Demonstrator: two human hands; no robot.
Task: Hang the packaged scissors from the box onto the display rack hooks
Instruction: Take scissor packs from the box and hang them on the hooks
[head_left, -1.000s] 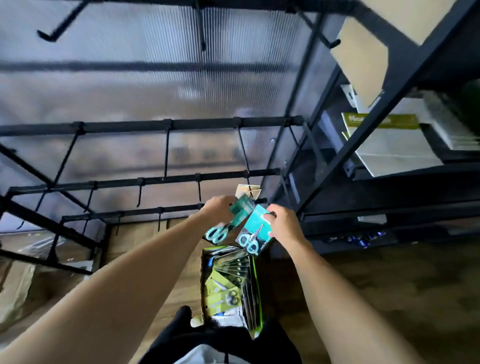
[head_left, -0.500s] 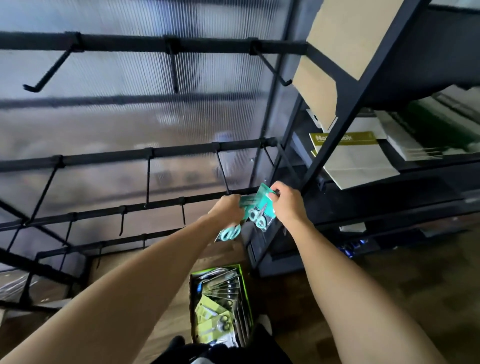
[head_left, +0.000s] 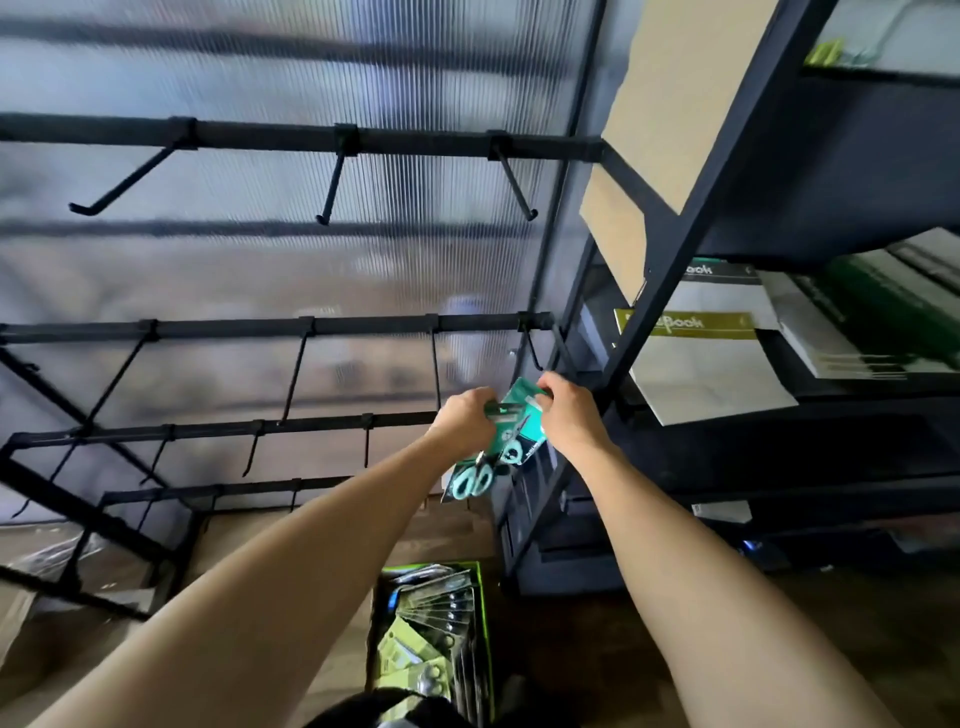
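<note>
Up went both hands since half a second ago, carrying the teal packs closer to the hook at the right end of the middle rail, while the box slid lower in view. Both arms were stretched forward and up, forearms bare, wrists nearly meeting. The left hand had its fingers curled round one pack of scissors, which hung down below the fist with its teal handles lowest. The right hand pinched the top edge of a second pack, thumb and forefinger closed on the card, knuckles toward the camera. That pack sat tilted, just under the hook on the display rack; whether its hole had reached the hook tip I couldn't tell, the fingers covered it. Down on the floor, the green-edged box stood between the arms, packs standing in it on edge.
</note>
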